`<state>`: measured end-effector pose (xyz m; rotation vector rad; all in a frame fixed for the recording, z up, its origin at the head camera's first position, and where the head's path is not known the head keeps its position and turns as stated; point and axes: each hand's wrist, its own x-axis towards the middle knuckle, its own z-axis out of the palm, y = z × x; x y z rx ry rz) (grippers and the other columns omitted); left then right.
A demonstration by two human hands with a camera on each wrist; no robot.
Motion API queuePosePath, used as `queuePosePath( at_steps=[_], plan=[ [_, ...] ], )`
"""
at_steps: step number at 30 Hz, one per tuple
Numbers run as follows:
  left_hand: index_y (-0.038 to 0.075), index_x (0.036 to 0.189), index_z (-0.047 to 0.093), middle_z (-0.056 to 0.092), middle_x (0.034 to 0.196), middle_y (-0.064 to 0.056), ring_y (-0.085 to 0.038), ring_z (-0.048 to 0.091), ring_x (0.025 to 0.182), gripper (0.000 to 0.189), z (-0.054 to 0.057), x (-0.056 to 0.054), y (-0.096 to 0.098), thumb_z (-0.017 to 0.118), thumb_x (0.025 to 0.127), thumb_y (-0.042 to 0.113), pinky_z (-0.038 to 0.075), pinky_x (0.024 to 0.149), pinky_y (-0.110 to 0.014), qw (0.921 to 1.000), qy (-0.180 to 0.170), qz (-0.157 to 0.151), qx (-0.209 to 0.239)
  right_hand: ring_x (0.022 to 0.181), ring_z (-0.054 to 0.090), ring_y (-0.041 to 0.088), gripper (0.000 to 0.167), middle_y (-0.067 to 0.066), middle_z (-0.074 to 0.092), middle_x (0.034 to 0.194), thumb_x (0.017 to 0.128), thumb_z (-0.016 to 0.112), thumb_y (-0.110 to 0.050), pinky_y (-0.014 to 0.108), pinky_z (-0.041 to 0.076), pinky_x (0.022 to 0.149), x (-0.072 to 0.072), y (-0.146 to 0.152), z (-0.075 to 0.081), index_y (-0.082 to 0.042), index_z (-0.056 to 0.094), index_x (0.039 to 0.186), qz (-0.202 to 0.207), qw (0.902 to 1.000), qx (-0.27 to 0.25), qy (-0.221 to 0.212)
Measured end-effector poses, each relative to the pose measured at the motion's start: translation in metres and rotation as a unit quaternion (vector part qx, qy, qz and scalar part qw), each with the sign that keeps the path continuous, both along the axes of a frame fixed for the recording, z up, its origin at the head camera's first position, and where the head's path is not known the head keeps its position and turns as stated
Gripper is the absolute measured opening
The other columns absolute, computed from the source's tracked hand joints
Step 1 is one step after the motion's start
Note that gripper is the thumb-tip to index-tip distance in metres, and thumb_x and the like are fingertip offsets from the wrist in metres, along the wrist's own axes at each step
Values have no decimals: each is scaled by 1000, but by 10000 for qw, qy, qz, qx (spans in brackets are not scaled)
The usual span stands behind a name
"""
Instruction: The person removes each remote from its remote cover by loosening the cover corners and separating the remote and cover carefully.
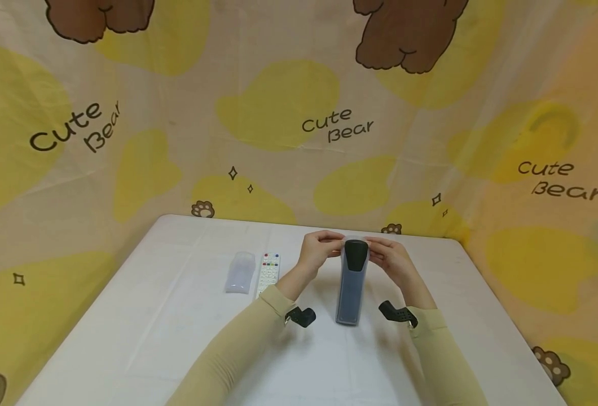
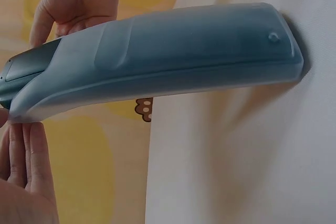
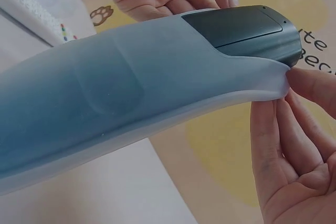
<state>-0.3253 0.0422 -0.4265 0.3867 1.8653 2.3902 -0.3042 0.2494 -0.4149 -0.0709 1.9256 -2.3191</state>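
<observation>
A black remote control (image 1: 356,256) stands on end, with a translucent silicone cover (image 1: 351,299) round most of its body. Its dark upper end shows bare through the cover's opening. My left hand (image 1: 316,252) pinches the cover's upper rim on the left side. On the opposite side, my right hand (image 1: 392,262) pinches the rim between thumb and fingers, seen close in the right wrist view. The cover's lower end (image 2: 291,51) is right at the white tabletop in the left wrist view.
Left of the hands lies a white remote control (image 1: 268,269) with coloured buttons, partly behind the left forearm. Beside it is a second translucent cover (image 1: 240,273). The white table (image 1: 141,316) ends at a bear-print cloth (image 1: 278,186) behind and at both sides.
</observation>
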Motion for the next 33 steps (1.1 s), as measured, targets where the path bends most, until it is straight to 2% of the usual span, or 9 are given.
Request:
queuePosePath(
  at_steps=[1, 8, 15, 20, 25, 33],
  plan=[
    [-5, 102, 69, 73, 93, -13, -10, 69, 73, 23, -2, -3, 1, 72, 81, 4, 58, 73, -33, 10000, 9, 32, 14, 80, 69, 6, 30, -4, 73, 87, 96, 50, -3, 20, 55, 74, 0, 0, 1, -20, 74, 89, 8, 10000, -13, 11],
    [-6, 101, 69, 73, 84, -8, -10, 68, 72, 22, 1, -3, 2, 71, 79, 0, 58, 72, -33, 9997, 59, 26, 224, 81, 68, 7, 26, -5, 73, 90, 94, 54, -1, 20, 55, 75, 1, 0, 6, -17, 74, 94, -4, 9998, -38, 185],
    [-7, 103, 68, 72, 84, -4, -10, 68, 73, 24, 4, -2, 2, 70, 80, -1, 58, 74, -33, 9992, 70, -137, 363, 85, 65, 8, 23, -5, 68, 100, 93, 58, -4, 21, 54, 79, 1, 3, 10, -3, 67, 113, -5, 9988, 220, 437],
    [-7, 104, 67, 71, 84, -2, -11, 68, 73, 25, 5, -1, 0, 71, 80, 0, 58, 75, -33, 9990, -71, -318, 315, 85, 64, 8, 20, -5, 66, 104, 92, 59, -5, 20, 54, 78, 4, 3, 10, -12, 71, 106, 23, 9990, 224, 399],
    [-6, 105, 67, 70, 84, 0, -11, 68, 73, 27, 5, 1, -2, 72, 80, 2, 58, 77, -33, 9976, -340, -542, 271, 81, 64, 7, 21, -6, 69, 100, 92, 59, -6, 19, 54, 76, 10, 4, 9, -20, 74, 96, 50, 9996, 182, 229],
    [-4, 107, 67, 69, 85, -1, -13, 67, 75, 26, 7, 2, -5, 71, 81, 3, 57, 80, -33, 9933, -842, -775, 145, 78, 64, 7, 27, -6, 70, 93, 94, 55, -3, 17, 54, 77, 14, 2, 8, -21, 75, 90, 93, 9999, 12, -71]
  ],
)
